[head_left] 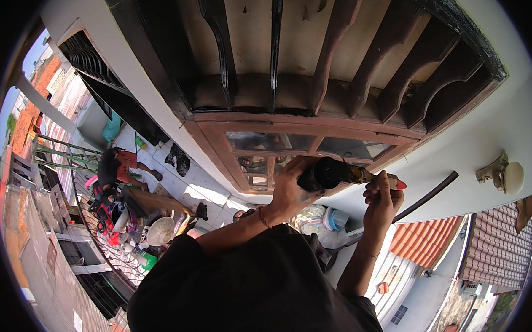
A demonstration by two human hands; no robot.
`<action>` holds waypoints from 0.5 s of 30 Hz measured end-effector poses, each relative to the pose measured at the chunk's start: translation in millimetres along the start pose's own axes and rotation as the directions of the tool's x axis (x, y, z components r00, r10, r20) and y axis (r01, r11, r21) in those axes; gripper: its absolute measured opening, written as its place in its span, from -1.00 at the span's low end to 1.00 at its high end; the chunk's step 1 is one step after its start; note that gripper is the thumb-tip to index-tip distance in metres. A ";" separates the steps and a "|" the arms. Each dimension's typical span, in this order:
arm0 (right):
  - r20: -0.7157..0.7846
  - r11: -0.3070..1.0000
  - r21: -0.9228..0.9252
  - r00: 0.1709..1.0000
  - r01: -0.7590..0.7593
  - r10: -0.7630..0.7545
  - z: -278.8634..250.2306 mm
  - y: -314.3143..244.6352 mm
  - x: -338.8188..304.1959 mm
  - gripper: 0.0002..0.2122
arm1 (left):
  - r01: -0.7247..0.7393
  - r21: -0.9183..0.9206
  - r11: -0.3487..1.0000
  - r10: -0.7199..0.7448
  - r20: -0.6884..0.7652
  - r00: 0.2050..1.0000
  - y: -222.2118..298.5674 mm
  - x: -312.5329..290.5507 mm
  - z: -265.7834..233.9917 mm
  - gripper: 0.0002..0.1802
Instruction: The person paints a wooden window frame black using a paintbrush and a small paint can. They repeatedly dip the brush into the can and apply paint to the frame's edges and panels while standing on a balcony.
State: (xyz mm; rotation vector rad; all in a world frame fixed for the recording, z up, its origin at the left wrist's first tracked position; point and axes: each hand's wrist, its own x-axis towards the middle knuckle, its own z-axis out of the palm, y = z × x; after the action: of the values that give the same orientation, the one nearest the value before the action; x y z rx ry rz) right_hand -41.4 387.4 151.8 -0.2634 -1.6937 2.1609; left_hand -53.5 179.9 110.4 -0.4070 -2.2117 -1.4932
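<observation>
From here, the left hand [292, 185]'s grip wraps a black pot [330, 174] before the brown window [329, 127], while the right hand [382, 200]'s grip pinches a brush [366, 176], bristles by the pot, presumably so drips land inside.

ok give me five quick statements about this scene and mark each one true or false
1. The right hand holds a brush. True.
2. The left hand is empty. False: it holds a dark container.
3. The brush has a red handle end. True.
4. All the bars at the top of the picture are white. False: some look black, others brown.
5. Another person is visible at the left of the picture. True.
</observation>
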 end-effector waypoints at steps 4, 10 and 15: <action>0.030 0.984 0.132 0.992 -0.123 0.120 -3.9 12.3 3.6 -0.73 | 0.008 -0.025 1.000 -0.008 -0.002 1.000 -1.0 1.5 -3.8 -0.33; 0.128 0.986 -0.134 0.988 0.097 -0.080 14.9 -19.5 -15.9 -0.74 | 0.024 0.023 0.999 -0.024 -0.014 1.000 -14.6 5.3 -5.3 -0.35; 0.533 0.705 -0.410 0.779 0.579 -0.330 35.8 -47.7 -3.0 -0.90 | 0.083 0.025 0.996 -0.086 0.123 0.989 -32.9 1.7 -15.6 -0.31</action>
State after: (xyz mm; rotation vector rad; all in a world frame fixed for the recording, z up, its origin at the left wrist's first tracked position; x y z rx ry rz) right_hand -43.5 363.8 206.6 0.4977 -2.3047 1.3582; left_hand -67.6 153.1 90.0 -0.4147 -2.3657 -1.5256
